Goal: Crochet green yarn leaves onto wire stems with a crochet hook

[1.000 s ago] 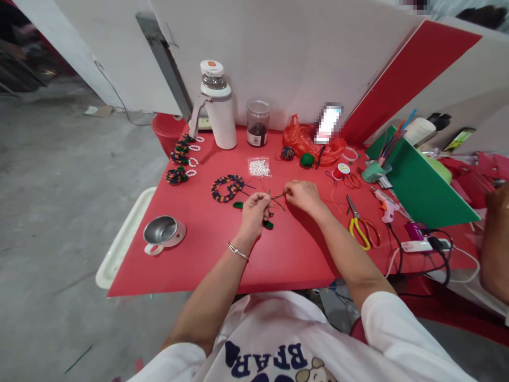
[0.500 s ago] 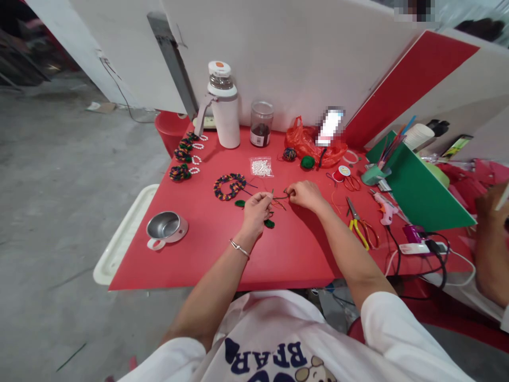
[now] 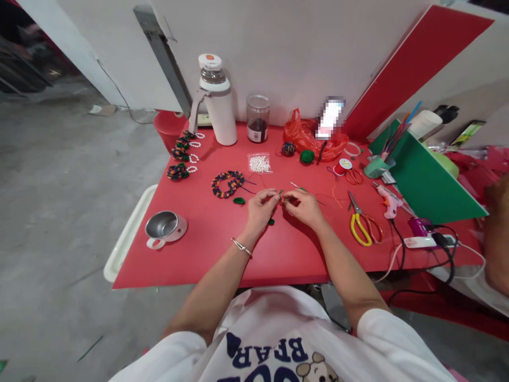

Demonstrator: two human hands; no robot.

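Observation:
My left hand (image 3: 262, 209) is pinched on a small bit of yarn, with a green end (image 3: 281, 191) poking up from the fingertips. Right beside it, the fingers of my right hand (image 3: 304, 208) close on the same yarn piece, most of which they hide. A thin silver-tipped stick (image 3: 295, 185) sticks out behind my right hand. Under my left hand, a dark green crocheted leaf (image 3: 271, 222) shows in part. Another green leaf (image 3: 239, 201) lies to the left, near a multicoloured crocheted strip (image 3: 228, 184) curled into a loop with loose tails.
Behind the hands lie a bag of white beads (image 3: 259, 163), a green yarn ball (image 3: 307, 156) and a dark yarn ball (image 3: 288, 149). To the right are pliers (image 3: 361, 228), a pink glue gun (image 3: 388, 201) and a power strip (image 3: 425, 242). A steel-lined cup (image 3: 166, 228) stands left.
My right hand has moved left, so both hands' fingertips now meet. The dark strand stretched between them no longer shows. The silver-tipped stick has come into sight.

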